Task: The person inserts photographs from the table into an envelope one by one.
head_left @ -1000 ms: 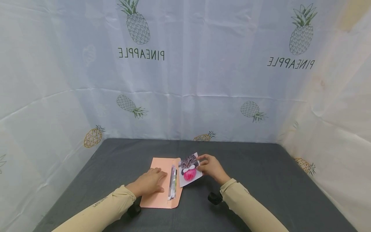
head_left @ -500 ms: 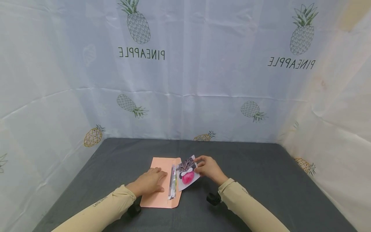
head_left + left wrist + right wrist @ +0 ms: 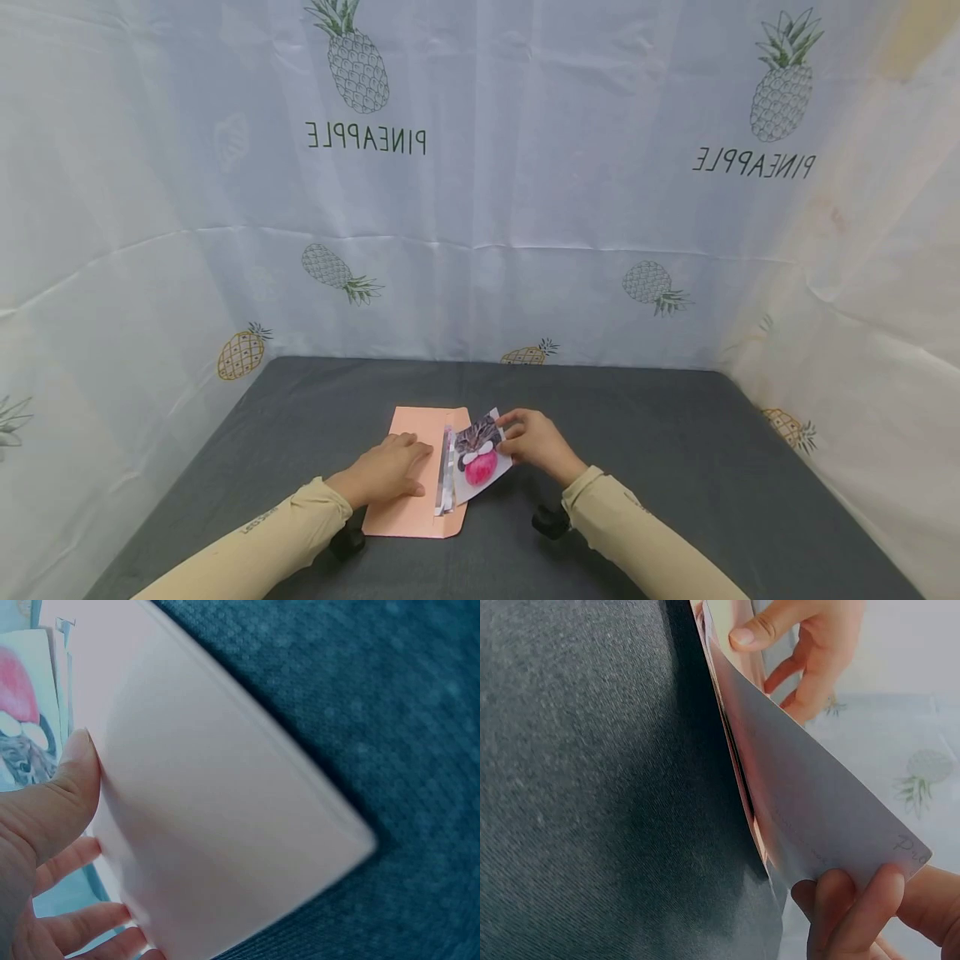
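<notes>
A peach-coloured envelope (image 3: pixel 408 518) lies on the dark table, its opening toward the right. Photo cards (image 3: pixel 444 492) stick out of that opening as a narrow strip. My left hand (image 3: pixel 388 471) rests on the envelope with fingers spread; in the left wrist view its thumb (image 3: pixel 64 791) lies against the peach paper. Between the thumb and fingers of my right hand (image 3: pixel 542 446) is a printed photo (image 3: pixel 478 458) of a striped cat with a pink ball and white bow. It tilts over the opening, and the right wrist view shows its white back (image 3: pixel 802 787) with faint lettering.
The dark table (image 3: pixel 637 467) stretches away on both sides of the envelope. A white curtain (image 3: pixel 525 183) printed with pineapples hangs behind it and along the sides. A black wrist camera (image 3: pixel 551 521) sits below the right wrist, another (image 3: pixel 347 542) below the left.
My right hand has moved left and slightly down with the cat photo, whose left edge now overlaps the envelope's opening more. The left hand and envelope have stayed put.
</notes>
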